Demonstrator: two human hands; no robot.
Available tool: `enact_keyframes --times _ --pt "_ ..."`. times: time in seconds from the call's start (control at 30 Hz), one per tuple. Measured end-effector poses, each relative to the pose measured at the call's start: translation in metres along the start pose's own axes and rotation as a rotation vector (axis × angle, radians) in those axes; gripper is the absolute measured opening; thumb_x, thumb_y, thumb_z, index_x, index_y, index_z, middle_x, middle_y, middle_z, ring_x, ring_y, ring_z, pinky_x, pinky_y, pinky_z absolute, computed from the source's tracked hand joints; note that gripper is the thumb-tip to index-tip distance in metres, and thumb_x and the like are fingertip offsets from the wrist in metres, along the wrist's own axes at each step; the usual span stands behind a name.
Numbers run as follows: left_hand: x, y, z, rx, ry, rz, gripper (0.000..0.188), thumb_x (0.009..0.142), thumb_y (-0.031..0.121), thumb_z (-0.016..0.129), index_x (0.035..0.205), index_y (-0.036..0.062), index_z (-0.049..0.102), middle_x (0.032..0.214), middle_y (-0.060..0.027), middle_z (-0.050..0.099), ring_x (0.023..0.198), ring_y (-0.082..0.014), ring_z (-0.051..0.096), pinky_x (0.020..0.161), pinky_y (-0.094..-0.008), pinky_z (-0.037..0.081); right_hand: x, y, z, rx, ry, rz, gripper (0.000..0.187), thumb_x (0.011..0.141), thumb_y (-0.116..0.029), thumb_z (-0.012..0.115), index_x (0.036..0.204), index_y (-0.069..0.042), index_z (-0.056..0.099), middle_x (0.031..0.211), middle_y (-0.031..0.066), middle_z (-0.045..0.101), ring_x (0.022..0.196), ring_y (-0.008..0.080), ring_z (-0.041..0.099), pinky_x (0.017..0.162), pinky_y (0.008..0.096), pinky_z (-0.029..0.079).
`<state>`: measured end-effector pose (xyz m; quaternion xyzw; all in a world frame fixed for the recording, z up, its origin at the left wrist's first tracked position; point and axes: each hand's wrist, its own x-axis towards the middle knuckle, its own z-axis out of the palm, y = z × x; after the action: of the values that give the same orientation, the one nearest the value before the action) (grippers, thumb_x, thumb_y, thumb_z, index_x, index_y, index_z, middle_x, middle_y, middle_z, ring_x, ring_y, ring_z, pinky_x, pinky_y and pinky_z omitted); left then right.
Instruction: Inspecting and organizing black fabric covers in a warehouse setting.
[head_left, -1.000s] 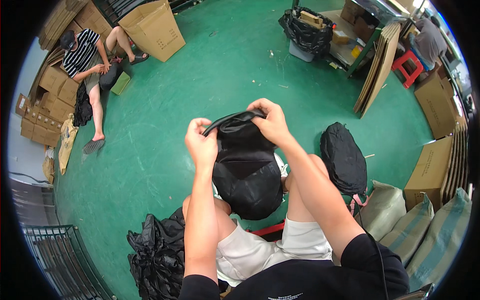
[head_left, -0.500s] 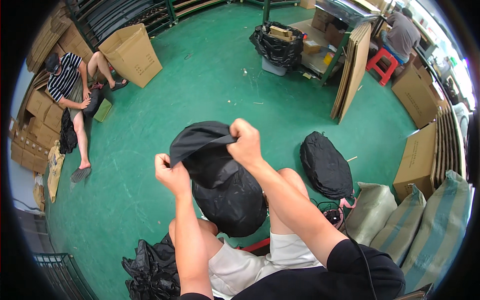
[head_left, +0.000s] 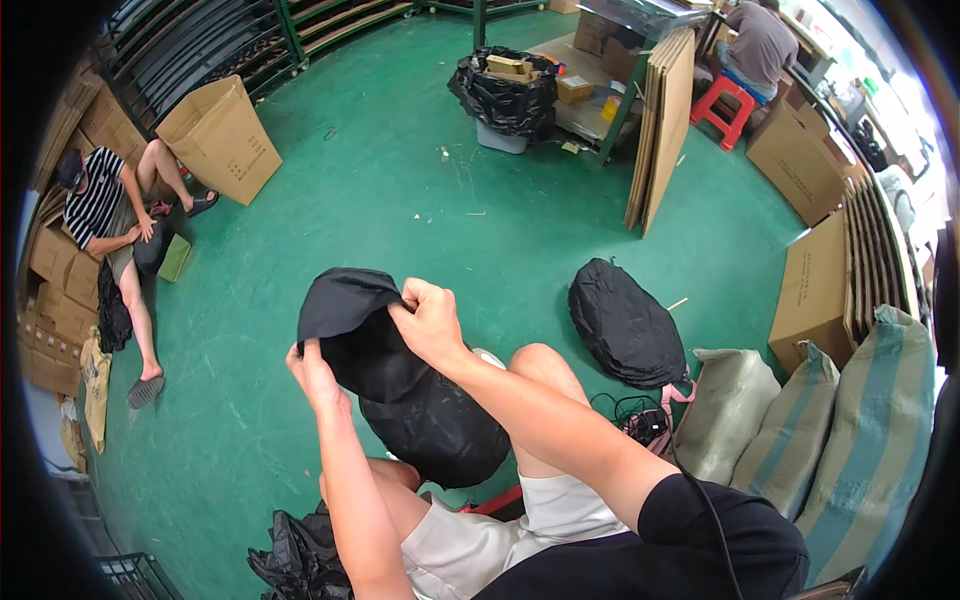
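In front of my knees I hold up a black hat-shaped cloth piece (head_left: pixel 350 300), its hollow side facing me. My left hand (head_left: pixel 318 375) pinches its lower left edge, fingers partly hidden by the cloth. My right hand (head_left: pixel 430 318) is closed on its upper right edge, thumb against the rim. Just below the cloth, between my legs, is a rounded black bundle (head_left: pixel 440 430) with a smooth, creased surface. The cloth overlaps the top of this bundle. I cannot tell whether they touch.
A flat oval black bundle (head_left: pixel 625 322) lies on the floor to the right, by cables (head_left: pixel 640 420). Woven sacks (head_left: pixel 735 400) stand beyond it. Crumpled black plastic (head_left: pixel 300 555) is at lower left. Seated people (head_left: pixel 110 200) work farther off, near a carton (head_left: pixel 220 140) and a bagged bin (head_left: pixel 503 100).
Both hands have shifted left and slightly down with the cloth, its raised edge now standing up more. The whole view has turned somewhat to the right.
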<state>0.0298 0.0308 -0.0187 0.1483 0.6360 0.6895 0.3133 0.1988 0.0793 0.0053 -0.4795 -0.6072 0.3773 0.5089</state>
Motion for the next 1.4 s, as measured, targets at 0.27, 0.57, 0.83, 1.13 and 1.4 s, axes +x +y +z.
enact_keyframes --times 0.27,0.57,0.83,1.13,1.4 --pt "-0.039 0.012 0.009 0.341 -0.557 0.287 0.029 0.082 0.018 0.075 0.098 0.0025 0.056 0.093 -0.0018 0.057 0.084 -0.0103 0.053 0.075 -0.0257 0.043 0.004 0.019 0.007 0.184 0.055 0.177 0.036 0.081 -0.012 0.062 0.06 0.002 0.036 0.051 0.0072 0.03 0.053 0.0097 0.031 0.046 0.0363 0.03" --pt "-0.071 0.01 0.035 0.712 -0.516 0.701 0.047 0.077 0.01 0.068 0.119 0.0025 0.05 0.111 -0.018 0.057 0.1 -0.037 0.058 0.083 -0.0399 0.048 -0.002 0.016 0.007 0.253 -0.417 0.197 0.048 0.095 -0.031 0.052 0.064 0.006 0.052 0.052 0.0132 0.049 0.049 0.0144 0.044 0.048 0.0381 0.038" --pt "-0.052 0.011 0.028 0.731 -0.261 0.815 0.022 0.081 0.001 0.052 0.099 -0.0023 0.065 0.089 -0.0213 0.066 0.082 -0.0341 0.065 0.076 -0.0399 0.05 -0.007 0.01 0.004 0.033 -0.489 -0.098 0.039 0.095 -0.029 0.054 0.074 0.004 0.056 0.059 0.018 0.05 0.052 0.0242 0.045 0.049 0.0388 0.037" --pt "-0.026 0.027 -0.007 -0.516 -0.573 -0.167 0.035 0.077 -0.001 0.042 0.107 -0.0049 0.062 0.102 -0.0129 0.067 0.087 -0.0238 0.066 0.083 -0.0355 0.053 0.02 0.017 -0.013 0.44 -0.174 0.277 0.029 0.097 -0.027 0.052 0.085 -0.003 0.065 0.073 0.0021 0.064 0.065 0.0079 0.055 0.06 0.0248 0.043" --pt "-0.047 0.022 -0.028 -0.838 -0.868 -0.415 0.051 0.074 0.004 0.047 0.123 -0.0086 0.051 0.114 -0.0193 0.063 0.102 -0.031 0.063 0.092 -0.0411 0.051 0.017 -0.001 -0.017 0.754 -0.742 0.494 0.042 0.093 -0.035 0.054 0.124 -0.006 0.057 0.125 0.01 0.057 0.117 0.0175 0.051 0.098 0.0325 0.041"
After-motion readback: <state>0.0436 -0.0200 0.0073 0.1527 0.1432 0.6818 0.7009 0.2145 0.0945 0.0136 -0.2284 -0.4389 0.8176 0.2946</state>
